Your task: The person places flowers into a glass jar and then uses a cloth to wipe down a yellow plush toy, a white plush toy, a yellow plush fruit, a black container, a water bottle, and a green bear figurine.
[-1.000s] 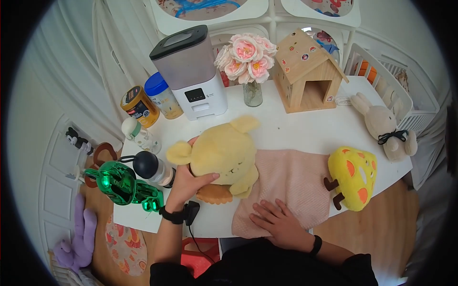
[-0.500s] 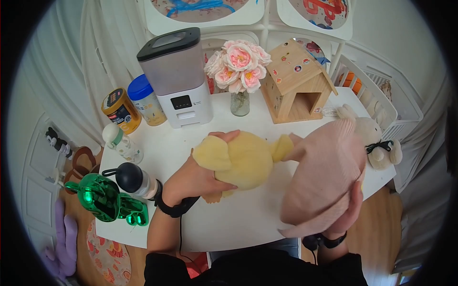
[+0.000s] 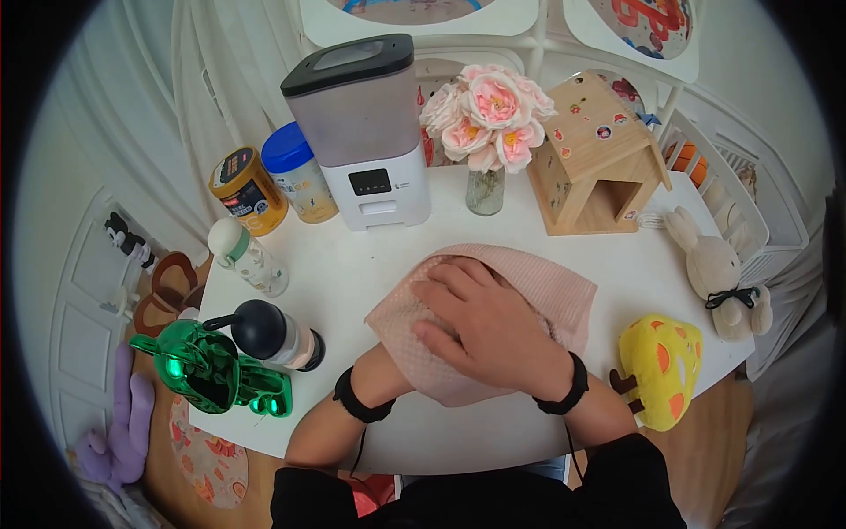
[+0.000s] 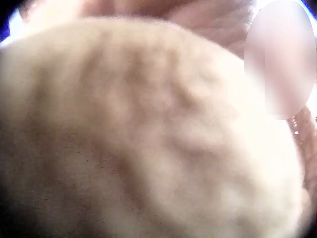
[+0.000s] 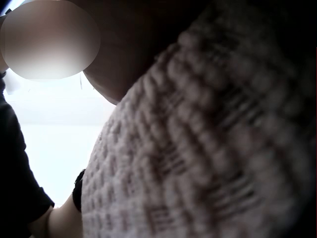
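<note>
The pink textured cloth (image 3: pixel 560 295) lies draped in a mound over the table's middle. My right hand (image 3: pixel 480 326) rests on top of it, fingers spread and slightly bent. From the left, my left hand (image 3: pixel 383 375) reaches beneath the cloth, its fingers hidden in the head view. In the left wrist view the pale yellow plush toy (image 4: pixel 138 124) fills the picture, blurred, against the hand (image 4: pixel 208 22) holding it. The cloth covers the toy in the head view. The right wrist view shows the cloth's weave (image 5: pixel 163 158) close up.
A green shiny figure (image 3: pixel 198 370), dark-capped bottle (image 3: pixel 264 331) and small bottle (image 3: pixel 251 260) stand left. Behind are two cans, a dispenser (image 3: pixel 379 141), flowers (image 3: pixel 493 106) and a wooden house (image 3: pixel 590 150). At right are a yellow plush (image 3: pixel 661 370) and a rabbit (image 3: pixel 714 264).
The cloth has come from the right over the yellow plush toy and my left hand. My right hand has moved left onto the top of the cloth.
</note>
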`<state>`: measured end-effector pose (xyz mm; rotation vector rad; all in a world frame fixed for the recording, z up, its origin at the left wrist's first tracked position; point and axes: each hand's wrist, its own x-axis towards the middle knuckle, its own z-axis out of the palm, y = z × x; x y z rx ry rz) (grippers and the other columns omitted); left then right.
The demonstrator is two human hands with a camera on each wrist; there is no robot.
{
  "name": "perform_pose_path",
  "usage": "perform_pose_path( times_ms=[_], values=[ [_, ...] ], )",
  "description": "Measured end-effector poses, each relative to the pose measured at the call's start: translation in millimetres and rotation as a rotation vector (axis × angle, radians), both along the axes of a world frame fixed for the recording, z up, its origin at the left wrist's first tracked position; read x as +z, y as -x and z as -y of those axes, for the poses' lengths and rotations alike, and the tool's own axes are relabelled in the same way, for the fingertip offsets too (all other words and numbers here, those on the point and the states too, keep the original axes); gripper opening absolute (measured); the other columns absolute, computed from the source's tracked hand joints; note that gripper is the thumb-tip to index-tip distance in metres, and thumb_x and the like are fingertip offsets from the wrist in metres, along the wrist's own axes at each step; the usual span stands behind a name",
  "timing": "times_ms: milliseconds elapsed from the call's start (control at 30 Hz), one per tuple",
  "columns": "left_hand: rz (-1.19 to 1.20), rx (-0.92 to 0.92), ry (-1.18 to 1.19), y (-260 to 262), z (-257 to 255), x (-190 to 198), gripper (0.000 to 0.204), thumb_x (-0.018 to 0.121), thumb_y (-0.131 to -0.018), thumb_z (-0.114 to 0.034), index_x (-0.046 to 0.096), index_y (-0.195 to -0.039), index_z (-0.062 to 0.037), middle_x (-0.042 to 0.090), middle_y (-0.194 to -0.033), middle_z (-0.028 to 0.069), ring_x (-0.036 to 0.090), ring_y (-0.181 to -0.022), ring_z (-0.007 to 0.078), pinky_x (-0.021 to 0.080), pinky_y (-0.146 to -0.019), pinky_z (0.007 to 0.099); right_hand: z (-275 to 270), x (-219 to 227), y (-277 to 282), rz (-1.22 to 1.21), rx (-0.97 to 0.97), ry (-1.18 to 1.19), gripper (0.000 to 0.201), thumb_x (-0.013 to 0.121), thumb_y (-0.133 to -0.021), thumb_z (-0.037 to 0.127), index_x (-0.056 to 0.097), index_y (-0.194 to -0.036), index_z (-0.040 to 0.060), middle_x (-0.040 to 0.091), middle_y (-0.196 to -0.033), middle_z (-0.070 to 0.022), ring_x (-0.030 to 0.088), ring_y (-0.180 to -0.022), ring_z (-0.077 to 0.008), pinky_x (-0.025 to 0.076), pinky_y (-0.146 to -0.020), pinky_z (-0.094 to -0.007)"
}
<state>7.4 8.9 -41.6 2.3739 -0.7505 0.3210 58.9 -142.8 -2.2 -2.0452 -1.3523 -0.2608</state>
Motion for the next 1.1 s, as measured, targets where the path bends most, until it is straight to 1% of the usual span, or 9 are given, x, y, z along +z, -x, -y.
perform_pose_path(
  times_ms=[167,367,433,633,767,833,867,967,1100],
  values=[
    [-0.038,0.003,-0.013,-8,7,-2,0.060,0.056,-0.095,-0.034,0.043,-0.147,-0.0077,0.044,-0.148,0.0174,0.043,-0.136,0.0364,0.034,-0.115,0.0436,4,-12,-15,0.123,-0.134,0.056,0.021,0.060,-0.094,0.022,0.060,-0.099,0.0018,0.057,-0.100,-0.0135,0.055,-0.101,-0.0325,0.043,-0.089,-0.0438],
    [-0.078,-0.075,-0.065,-17,19,0,0.061,0.058,-0.093,-0.034,0.043,-0.147,-0.0084,0.046,-0.147,0.0168,0.044,-0.135,0.0368,0.035,-0.113,0.0441,7,-21,-30,0.005,-0.062,-0.206,0.016,0.055,-0.097,0.016,0.057,-0.089,0.0027,0.054,-0.080,-0.0119,0.055,-0.085,-0.0332,0.041,-0.083,-0.0412],
    [-0.125,-0.014,-0.065,-17,28,18,0.063,0.061,-0.091,-0.035,0.044,-0.146,-0.0088,0.048,-0.143,0.0167,0.047,-0.131,0.0375,0.037,-0.110,0.0449,12,-17,-29,-0.301,-0.103,-0.390,0.023,0.052,-0.103,0.018,0.054,-0.086,0.0021,0.052,-0.071,-0.0065,0.054,-0.070,-0.0236,0.043,-0.071,-0.0347],
    [-0.123,0.172,-0.132,-19,41,29,0.067,0.070,-0.082,-0.032,0.048,-0.141,-0.0085,0.053,-0.133,0.0179,0.054,-0.118,0.0370,0.043,-0.097,0.0467,14,-9,-24,-0.933,-0.117,-0.975,0.033,0.051,-0.107,0.027,0.056,-0.085,0.0035,0.053,-0.070,0.0062,0.045,-0.062,-0.0017,0.038,-0.057,-0.0238],
    [-0.067,0.243,-0.152,-17,41,22,0.068,0.073,-0.080,-0.028,0.049,-0.138,-0.0047,0.055,-0.129,0.0201,0.056,-0.114,0.0384,0.045,-0.095,0.0468,18,7,-20,-1.195,-0.161,-1.115,0.041,0.043,-0.106,0.033,0.054,-0.074,0.0104,0.046,-0.060,0.0036,0.040,-0.052,-0.0099,0.035,-0.052,-0.0263],
    [-0.076,0.269,-0.081,-18,38,15,0.068,0.075,-0.078,-0.026,0.049,-0.136,-0.0028,0.057,-0.124,0.0215,0.057,-0.112,0.0405,0.045,-0.094,0.0470,30,-4,-25,-1.454,0.165,-1.193,0.032,0.042,-0.106,0.031,0.058,-0.090,0.0082,0.053,-0.065,0.0006,0.047,-0.058,-0.0079,0.041,-0.056,-0.0264],
    [-0.080,0.283,-0.045,-18,36,14,0.068,0.076,-0.078,-0.025,0.049,-0.135,-0.0018,0.059,-0.122,0.0223,0.058,-0.110,0.0416,0.046,-0.093,0.0470,32,-4,-26,-1.456,0.165,-1.193,0.032,0.042,-0.106,0.031,0.058,-0.090,0.0082,0.053,-0.065,0.0006,0.047,-0.058,-0.0079,0.041,-0.056,-0.0264],
    [-0.056,0.232,-0.065,-16,31,22,0.076,0.079,-0.074,-0.025,0.047,-0.138,-0.0022,0.056,-0.127,0.0236,0.057,-0.112,0.0422,0.046,-0.093,0.0475,34,0,-28,-1.497,0.633,-1.238,0.032,0.037,-0.104,0.027,0.044,-0.077,0.0117,0.043,-0.060,-0.0038,0.041,-0.052,-0.0168,0.038,-0.051,-0.0296],
    [0.031,0.188,-0.073,-14,25,35,0.077,0.081,-0.071,-0.025,0.047,-0.137,-0.0023,0.054,-0.130,0.0232,0.056,-0.115,0.0418,0.046,-0.094,0.0459,37,3,-30,-1.472,0.641,-1.285,0.030,0.042,-0.102,0.026,0.040,-0.075,0.0129,0.037,-0.061,-0.0016,0.036,-0.052,-0.0153,0.036,-0.050,-0.0293]
  ],
)
